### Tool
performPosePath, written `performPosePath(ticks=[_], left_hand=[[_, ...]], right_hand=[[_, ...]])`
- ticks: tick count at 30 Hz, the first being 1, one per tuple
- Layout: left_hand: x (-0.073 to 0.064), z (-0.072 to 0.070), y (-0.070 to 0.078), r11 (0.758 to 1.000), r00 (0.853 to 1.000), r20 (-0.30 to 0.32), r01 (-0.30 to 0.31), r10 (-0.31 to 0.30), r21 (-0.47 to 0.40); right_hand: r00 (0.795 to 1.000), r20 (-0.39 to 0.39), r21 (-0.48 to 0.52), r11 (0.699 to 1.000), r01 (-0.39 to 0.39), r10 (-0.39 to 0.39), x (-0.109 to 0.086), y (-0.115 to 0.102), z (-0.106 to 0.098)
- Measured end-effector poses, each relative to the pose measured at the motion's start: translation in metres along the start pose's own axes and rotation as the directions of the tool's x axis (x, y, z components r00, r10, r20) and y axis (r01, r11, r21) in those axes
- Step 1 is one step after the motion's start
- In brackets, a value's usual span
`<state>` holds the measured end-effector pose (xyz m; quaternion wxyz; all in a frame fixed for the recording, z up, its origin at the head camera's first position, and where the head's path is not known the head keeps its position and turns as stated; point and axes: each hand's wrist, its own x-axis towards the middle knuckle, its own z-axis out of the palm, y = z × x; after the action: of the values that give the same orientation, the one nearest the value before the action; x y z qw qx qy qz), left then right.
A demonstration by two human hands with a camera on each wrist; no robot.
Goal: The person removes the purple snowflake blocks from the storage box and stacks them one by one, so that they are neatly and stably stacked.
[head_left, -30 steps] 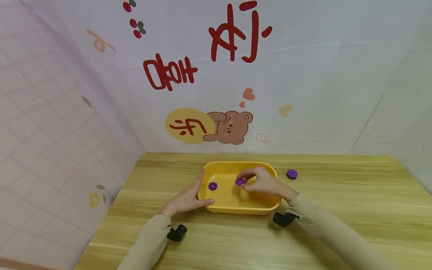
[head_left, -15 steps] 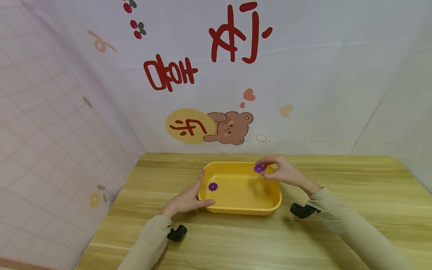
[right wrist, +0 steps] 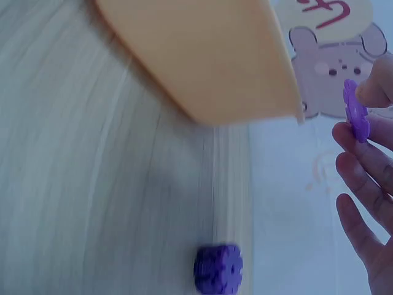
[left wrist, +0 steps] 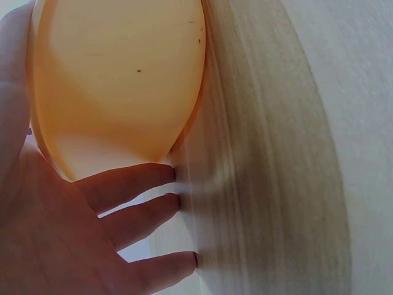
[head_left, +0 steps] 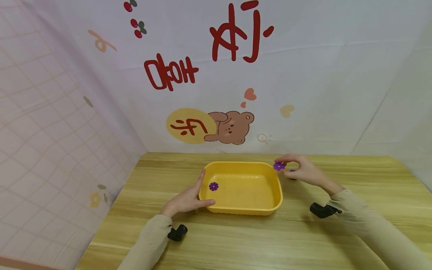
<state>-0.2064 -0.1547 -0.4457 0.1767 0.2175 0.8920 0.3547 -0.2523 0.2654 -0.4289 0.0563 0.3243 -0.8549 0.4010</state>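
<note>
In the head view, my left hand (head_left: 187, 197) spreads along the left end of a yellow plastic tub (head_left: 241, 212), thumb over its front rim. The left wrist view shows straight fingers (left wrist: 141, 218) against the tub's outer wall. Inside the tub, toward the left, lies one purple notched plastic disc (head_left: 213, 186). My right hand (head_left: 308, 171) is raised just beyond the tub's back right corner, pinching another purple disc (right wrist: 356, 110) between thumb and fingers. A small stack of purple discs (right wrist: 218, 270) stands on the table below that hand, mostly hidden by it in the head view.
The wooden table (head_left: 236, 243) extends around the tub. A white printed cloth backdrop (head_left: 320, 75) with red characters and a bear rises along the table's back edge. A black device (head_left: 322, 210) hangs at the right wrist, and a similar black device (head_left: 177, 233) at the left.
My right hand has lifted the purple disc out of the tub and carried it rightward past the rim, close over the stack. The left hand and tub have stayed in place.
</note>
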Motion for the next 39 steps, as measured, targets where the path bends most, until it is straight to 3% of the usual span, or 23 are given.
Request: performPosePath(ticks=[10, 18, 29, 39], left_hand=[[0.0, 0.0, 0.0, 1.0, 1.0, -0.004, -0.004, 0.004, -0.001], [0.0, 0.0, -0.001, 1.0, 1.0, 0.004, 0.008, -0.007, -0.007], [0.001, -0.001, -0.001, 1.0, 1.0, 0.007, 0.007, -0.007, -0.017], [0.0, -0.001, -0.001, 1.0, 1.0, 0.009, 0.017, -0.017, -0.011]], right_hand=[[0.998, -0.051, -0.077, 0.996, 0.036, -0.04, -0.013, 0.017, -0.011], [0.998, -0.047, -0.107, 0.993, -0.048, 0.043, -0.028, 0.034, -0.016], [0.995, -0.073, -0.175, 0.981, -0.081, 0.069, -0.042, 0.056, -0.009], [0.996, -0.049, -0.054, 0.995, -0.078, 0.075, -0.047, 0.062, -0.004]])
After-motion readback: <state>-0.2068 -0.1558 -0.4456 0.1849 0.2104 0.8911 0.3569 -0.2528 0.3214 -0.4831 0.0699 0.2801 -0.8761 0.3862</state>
